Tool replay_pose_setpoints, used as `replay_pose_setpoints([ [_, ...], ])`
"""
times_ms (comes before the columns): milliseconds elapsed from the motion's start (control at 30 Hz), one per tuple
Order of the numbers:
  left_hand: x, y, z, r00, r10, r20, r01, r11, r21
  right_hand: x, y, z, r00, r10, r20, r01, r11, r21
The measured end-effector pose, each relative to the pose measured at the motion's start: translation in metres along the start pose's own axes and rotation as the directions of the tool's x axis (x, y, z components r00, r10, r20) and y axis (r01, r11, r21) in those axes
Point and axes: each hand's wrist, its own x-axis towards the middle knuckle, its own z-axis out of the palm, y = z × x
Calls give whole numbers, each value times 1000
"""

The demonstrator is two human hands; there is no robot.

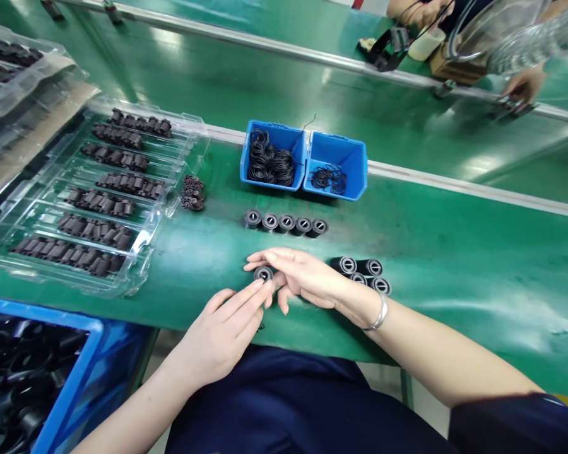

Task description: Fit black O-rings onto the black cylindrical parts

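Observation:
A small black cylinder (264, 273) with a ringed top and a light slot stands upright between my two hands, above the green table. My left hand (234, 328) grips it from the near side, fingertips pressed together at its top rim. Around its far and right sides curl the fingers of my right hand (298, 274), also in contact with it. The lower part of the cylinder is hidden by my fingers. Beyond my hands stands a row of similar black cylinders (286, 223). More black cylinders (370, 267) are grouped beside my right wrist, partly behind it.
Two blue bins (336, 189) hold black rings and cords. A clear tray (142, 252) with rows of dark parts lies left, beside a small pile of dark parts (192, 192). A blue crate (92, 325) of black parts stands lower left. Another person's hand (525, 83) works across the rail.

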Motion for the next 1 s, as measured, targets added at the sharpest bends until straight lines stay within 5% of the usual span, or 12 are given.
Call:
replay_pose_setpoints([
  [1000,5,5,-1,999,-35,-35,37,998,48,-5,4,-3,995,-68,67,68,998,5],
])
